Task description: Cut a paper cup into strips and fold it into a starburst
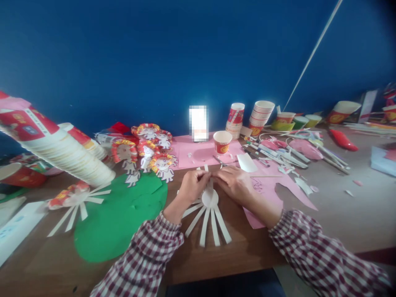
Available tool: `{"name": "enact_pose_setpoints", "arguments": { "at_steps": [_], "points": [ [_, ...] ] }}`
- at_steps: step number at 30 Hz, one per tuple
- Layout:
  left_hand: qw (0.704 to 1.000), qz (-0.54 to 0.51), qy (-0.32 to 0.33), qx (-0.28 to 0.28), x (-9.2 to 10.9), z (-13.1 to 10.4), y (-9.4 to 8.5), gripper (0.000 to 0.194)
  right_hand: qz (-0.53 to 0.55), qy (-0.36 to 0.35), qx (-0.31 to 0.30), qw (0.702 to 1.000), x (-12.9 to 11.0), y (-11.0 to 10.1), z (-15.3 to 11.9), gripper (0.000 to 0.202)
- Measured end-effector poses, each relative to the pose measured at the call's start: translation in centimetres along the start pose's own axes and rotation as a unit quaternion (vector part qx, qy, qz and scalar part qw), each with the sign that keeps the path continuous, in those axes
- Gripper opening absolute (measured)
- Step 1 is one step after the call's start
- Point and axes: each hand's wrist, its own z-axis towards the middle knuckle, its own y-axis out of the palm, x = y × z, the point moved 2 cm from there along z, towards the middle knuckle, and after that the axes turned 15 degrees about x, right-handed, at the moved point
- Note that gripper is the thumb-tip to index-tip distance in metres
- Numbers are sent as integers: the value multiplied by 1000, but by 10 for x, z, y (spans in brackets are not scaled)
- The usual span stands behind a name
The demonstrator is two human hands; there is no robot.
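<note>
In front of me lies a paper cup cut into strips, its round base in the middle and white strips fanned out around it. My left hand pinches one of the far strips near its upper part. My right hand meets it there, its fingertips closed on the same strip. The fingers partly cover the strip they hold. Just beyond my hands stands an upright red and white paper cup. A second cut cup with splayed strips rests on its side at the left.
A green paper shape lies left of my arms. Paper lion figures cluster behind it. Long stacked cups lean at the left; further cup stacks stand at the back. Pink paper, markers and scraps spread to the right.
</note>
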Motion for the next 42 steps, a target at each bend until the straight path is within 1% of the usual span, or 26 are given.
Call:
{"name": "enact_pose_setpoints", "arguments": {
  "at_steps": [3, 11, 17, 24, 31, 37, 42],
  "points": [
    [1000, -3, 1, -5, 1, 0, 0, 36, 0, 4, -7, 1000, 0, 0, 0, 23],
    [1000, -6, 3, -20, 2, -1, -1, 34, -1, 2, -3, 1000, 0, 0, 1, 23],
    [1000, 13, -10, -15, 0, -1, 0, 35, 12, 5, 5, 1000, 1, 0, 1, 21],
    [1000, 9, -13, -7, -1, -1, 0, 32, 15, 24, -10, 1000, 2, 3, -1, 21],
    [1000, -6, -13, -1, -3, -2, 1, 28, 17, 37, -6, 999, 4, 7, -3, 19],
    [999, -26, -32, -1, -3, -2, 2, 25, 10, 35, 1, 999, 6, 10, -5, 16],
    [998, -37, -50, 5, -2, -3, 2, 25, 11, 47, -4, 999, 6, 10, -5, 14]
  ]
}}
